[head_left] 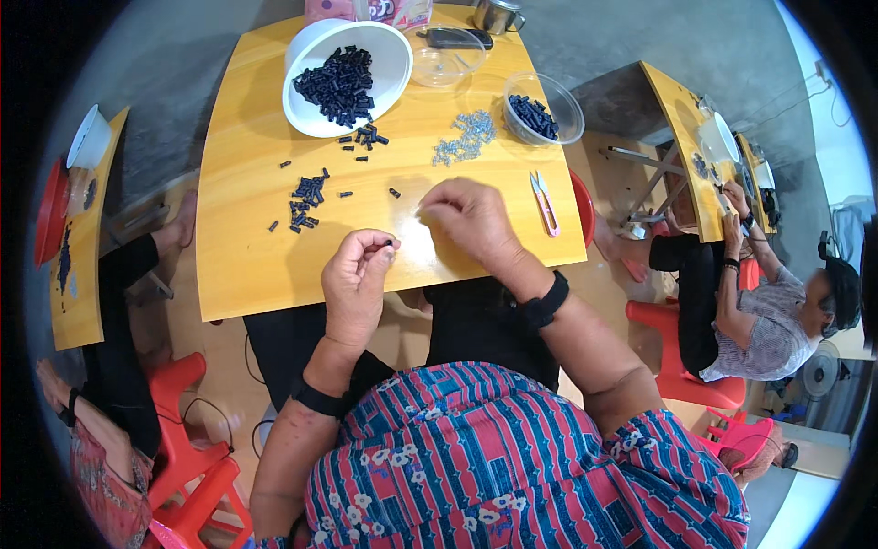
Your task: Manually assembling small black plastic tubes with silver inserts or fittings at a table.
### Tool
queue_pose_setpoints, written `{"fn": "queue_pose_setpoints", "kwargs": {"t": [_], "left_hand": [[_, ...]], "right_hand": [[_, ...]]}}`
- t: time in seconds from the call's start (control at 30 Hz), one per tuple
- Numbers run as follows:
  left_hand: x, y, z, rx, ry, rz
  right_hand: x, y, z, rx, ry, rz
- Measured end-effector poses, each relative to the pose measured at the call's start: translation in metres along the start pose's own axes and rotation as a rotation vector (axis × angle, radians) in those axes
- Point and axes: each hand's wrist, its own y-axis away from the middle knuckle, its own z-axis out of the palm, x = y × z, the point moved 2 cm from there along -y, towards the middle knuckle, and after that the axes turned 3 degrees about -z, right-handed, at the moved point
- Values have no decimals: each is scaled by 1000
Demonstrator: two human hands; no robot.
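My left hand is closed near the table's front edge, pinching a small black plastic piece between thumb and forefinger. To its right, my right hand hovers over the table with thumb and fingertips together; what sits in that pinch, if anything, is too small to make out. A loose black piece lies between and beyond the hands. Further left is a small pile of similar black pieces. Beyond my right hand spreads a cluster of small clear plastic pieces.
A white bowl tilts toward me, full of black pieces. A clear tub holds dark pieces. Pink-handled thread snips lie at right. A clear lid, a phone and a metal mug stand behind. People sit at tables both sides.
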Motion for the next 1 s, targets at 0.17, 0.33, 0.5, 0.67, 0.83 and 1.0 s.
{"fn": "queue_pose_setpoints", "kwargs": {"t": [0.17,0.33,0.5,0.67,0.83,1.0], "left_hand": [[-1,0,1,-9,-57,34],[-7,-2,-2,-6,-119,47],[-4,-2,-2,-3,-149,60],[-2,-2,-1,8,-163,68],[-1,-2,-1,0,-163,57],[-3,-1,-1,1,-159,62]], "right_hand": [[21,-22,-24,154,146,105],[27,-30,-26,147,175,54],[26,-32,-25,121,227,6],[29,-30,-25,123,186,16],[35,-29,-26,151,85,100],[45,-31,-24,133,141,11]]}}
